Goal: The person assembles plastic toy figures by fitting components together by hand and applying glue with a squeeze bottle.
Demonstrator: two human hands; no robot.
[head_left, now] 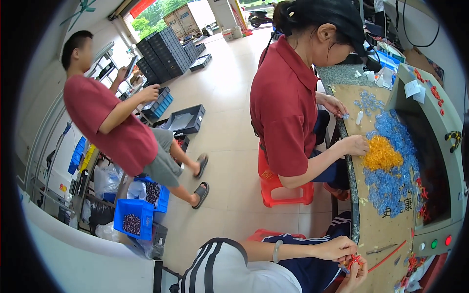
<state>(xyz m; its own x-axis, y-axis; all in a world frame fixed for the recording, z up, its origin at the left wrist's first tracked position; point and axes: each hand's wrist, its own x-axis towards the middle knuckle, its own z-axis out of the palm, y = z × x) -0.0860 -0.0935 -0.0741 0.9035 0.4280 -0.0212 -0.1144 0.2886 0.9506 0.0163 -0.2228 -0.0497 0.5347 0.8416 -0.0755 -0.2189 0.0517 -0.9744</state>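
Observation:
At the lower right, my left hand, wearing a pale bangle, is closed with its fingertips pinching a small red plastic piece. Close below it, my right hand grips the same piece from the other side, partly cut off by the lower edge. Some clear bluish plastic shows beside the red; its exact kind is too small to tell. Just right of my hands, a thin red stick and a slim metal tool lie on the brown-covered workbench.
A co-worker in a red shirt sits farther along the bench, hands at piles of blue and orange clear pieces. A machine housing with buttons borders the bench. Another person stands left, near blue bins and crates.

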